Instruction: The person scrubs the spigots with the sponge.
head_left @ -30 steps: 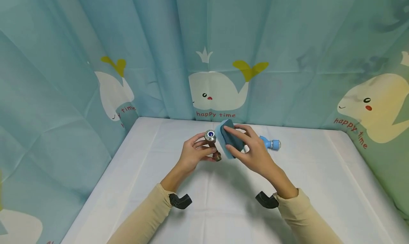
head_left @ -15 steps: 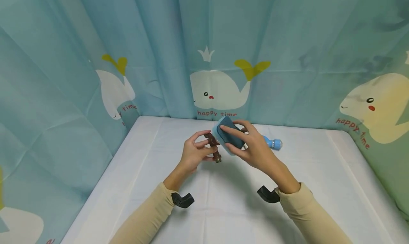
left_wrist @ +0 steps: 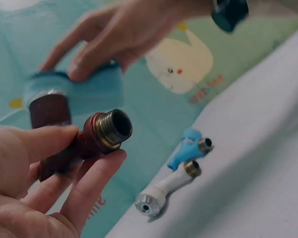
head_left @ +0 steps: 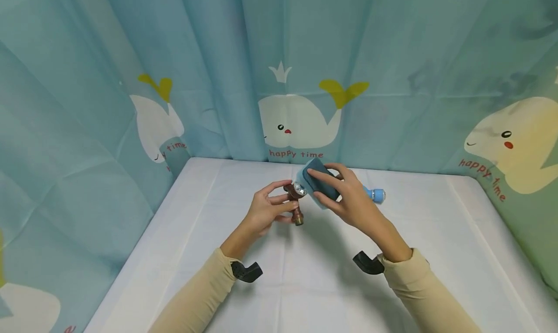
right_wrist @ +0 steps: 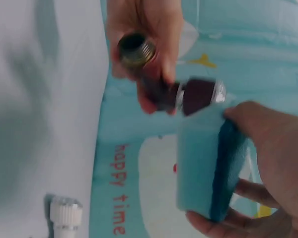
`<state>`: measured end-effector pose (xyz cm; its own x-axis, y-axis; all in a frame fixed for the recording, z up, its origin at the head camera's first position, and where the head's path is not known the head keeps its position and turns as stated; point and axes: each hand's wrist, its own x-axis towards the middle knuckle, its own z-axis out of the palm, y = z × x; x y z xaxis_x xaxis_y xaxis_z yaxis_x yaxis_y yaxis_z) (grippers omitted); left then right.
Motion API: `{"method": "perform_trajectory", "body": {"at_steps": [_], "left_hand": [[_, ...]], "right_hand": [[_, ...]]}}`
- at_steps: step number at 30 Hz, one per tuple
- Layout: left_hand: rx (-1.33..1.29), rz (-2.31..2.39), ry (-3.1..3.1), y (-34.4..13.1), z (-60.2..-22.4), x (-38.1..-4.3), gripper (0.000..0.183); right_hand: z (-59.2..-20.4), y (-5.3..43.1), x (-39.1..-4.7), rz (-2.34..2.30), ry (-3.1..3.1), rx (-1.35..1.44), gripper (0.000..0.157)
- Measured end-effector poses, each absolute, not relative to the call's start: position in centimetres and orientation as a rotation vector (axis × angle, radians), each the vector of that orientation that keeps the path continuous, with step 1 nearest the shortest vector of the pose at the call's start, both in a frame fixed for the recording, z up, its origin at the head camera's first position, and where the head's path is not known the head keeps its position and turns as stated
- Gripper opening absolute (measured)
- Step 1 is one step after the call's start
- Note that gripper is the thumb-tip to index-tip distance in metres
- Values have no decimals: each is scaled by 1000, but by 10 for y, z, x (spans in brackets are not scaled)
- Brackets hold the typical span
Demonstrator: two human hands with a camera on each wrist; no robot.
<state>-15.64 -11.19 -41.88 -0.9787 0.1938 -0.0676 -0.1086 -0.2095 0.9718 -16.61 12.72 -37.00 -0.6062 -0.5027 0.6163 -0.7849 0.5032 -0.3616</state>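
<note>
My left hand (head_left: pixel 268 208) holds a brownish-red angle valve (left_wrist: pixel 49 111) above the table, thumb on one side and fingers on the other. Its brass threaded end points down in the head view, and its silver-faced knob (right_wrist: pixel 201 96) is turned toward the right hand. My right hand (head_left: pixel 355 200) grips a sponge (right_wrist: pixel 196 158), light blue with a darker blue scouring layer. The sponge's pale side faces the valve, right at the knob. Thumb and fingers lie on the sponge's dark side and edges.
On the table (head_left: pixel 244 304) behind the right hand lie a blue angle valve (left_wrist: pixel 186 151) and a white angle valve (left_wrist: pixel 164 193) with a silver knob. Blue curtains (head_left: pixel 209 81) with whale prints hang beyond the table's back and sides.
The valve's knob, facing the head camera a second ago, turned out of sight behind the sponge and now shows again, angled right. The sponge has since shifted slightly right with the right hand.
</note>
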Motion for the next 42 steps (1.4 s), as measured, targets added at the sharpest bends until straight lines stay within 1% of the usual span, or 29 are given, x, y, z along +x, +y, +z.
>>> {"method": "perform_trajectory", "body": {"at_steps": [6, 12, 18, 24, 28, 33, 38, 42], "left_hand": [[97, 2317, 1825, -112, -413, -158, 58], [116, 2247, 1944, -111, -411, -158, 62], [54, 2244, 1981, -109, -412, -156, 57], [-6, 2322, 1893, -111, -414, -154, 60], [22, 2314, 1893, -112, -414, -153, 55], [69, 2340, 1806, -112, -410, -149, 42], [85, 2407, 1682, -112, -405, -146, 45], [110, 2426, 1653, -114, -405, -146, 37]], "right_hand": [[-375, 128, -165, 834, -2242, 1132, 55], [-382, 141, -172, 818, -2303, 943, 53], [-390, 150, -170, 921, -2342, 907, 52], [-396, 153, -169, 954, -2363, 901, 52], [-398, 153, -168, 949, -2359, 917, 52], [-399, 153, -168, 955, -2364, 928, 52], [-401, 155, -168, 952, -2373, 932, 52], [-401, 154, -168, 959, -2373, 947, 52]]}}
